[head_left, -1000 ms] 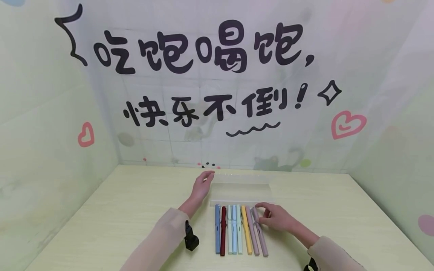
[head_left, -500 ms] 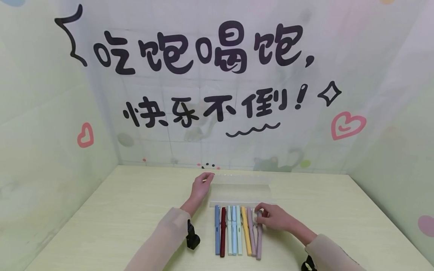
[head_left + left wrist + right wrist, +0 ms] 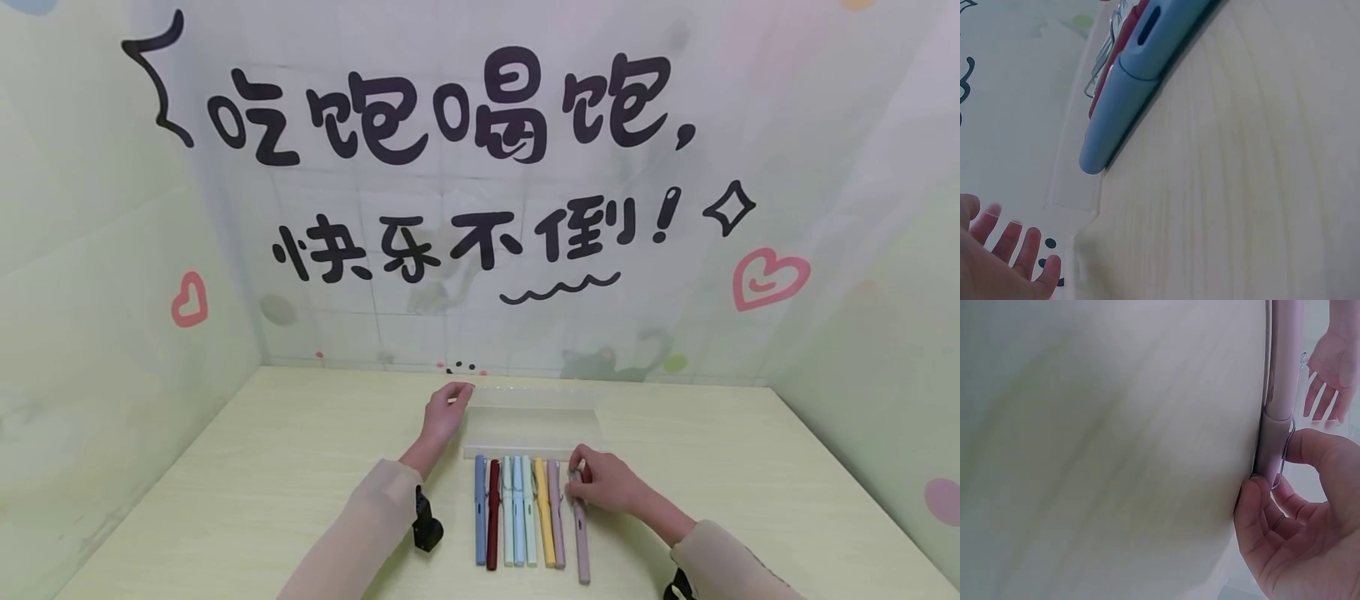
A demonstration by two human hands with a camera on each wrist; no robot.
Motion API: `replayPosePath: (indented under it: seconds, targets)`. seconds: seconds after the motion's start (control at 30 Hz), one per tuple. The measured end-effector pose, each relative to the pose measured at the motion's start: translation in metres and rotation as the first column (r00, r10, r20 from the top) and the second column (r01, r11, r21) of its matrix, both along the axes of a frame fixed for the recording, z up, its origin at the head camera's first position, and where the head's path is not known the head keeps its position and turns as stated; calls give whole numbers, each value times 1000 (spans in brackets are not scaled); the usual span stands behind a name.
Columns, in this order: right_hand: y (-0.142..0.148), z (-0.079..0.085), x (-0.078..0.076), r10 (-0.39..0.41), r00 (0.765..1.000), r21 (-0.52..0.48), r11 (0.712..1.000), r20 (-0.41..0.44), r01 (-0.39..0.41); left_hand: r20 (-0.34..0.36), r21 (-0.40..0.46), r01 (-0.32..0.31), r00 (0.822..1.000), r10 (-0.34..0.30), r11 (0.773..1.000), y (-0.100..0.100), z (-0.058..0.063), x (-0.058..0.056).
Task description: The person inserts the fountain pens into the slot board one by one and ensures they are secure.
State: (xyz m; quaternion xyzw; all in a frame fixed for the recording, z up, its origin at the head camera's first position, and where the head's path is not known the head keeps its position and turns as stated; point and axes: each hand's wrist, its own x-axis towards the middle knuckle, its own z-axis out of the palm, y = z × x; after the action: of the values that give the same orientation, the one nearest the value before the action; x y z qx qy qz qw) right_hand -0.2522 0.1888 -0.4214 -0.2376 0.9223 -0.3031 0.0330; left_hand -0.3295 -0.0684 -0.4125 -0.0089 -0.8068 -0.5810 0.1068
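Right hand [image 3: 609, 481] pinches mauve pen [image 3: 582, 542]; left hand [image 3: 999, 265] loose, fingers [image 3: 1027, 253] apart, plain in wrist views, not head.

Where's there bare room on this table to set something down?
Bare table stretches from the left sleeve to the left wall, and from the right sleeve and clear tray to the right wall. The middle is crowded: the pen row lies close before the tray, and the right hand holds a mauve pen beside it.
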Motion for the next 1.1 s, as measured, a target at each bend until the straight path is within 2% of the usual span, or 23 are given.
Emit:
replayPosePath:
  seconds: [0.2,0.43,0.63,0.77,1.1]
  targets:
    - [-2,2,2,-27,1000,-5,1000,1,27,5,-8,-3,1000,3,1000,0,0,0]
    - [2,3,4,-52,998,-90,994,38,56,13,-7,-3,1000,3,1000,0,0,0]
    - [8,-1,2,-75,995,-202,976,58,86,18,-7,-4,1000,4,1000,0,-1,-1]
    - [11,-1,1,-79,990,-267,958,116,108,23,-7,-7,1000,7,1000,0,-3,-3]
    - [12,1,0,-86,977,-320,936,195,146,24,-6,-1,1000,2,1000,0,-3,-3]
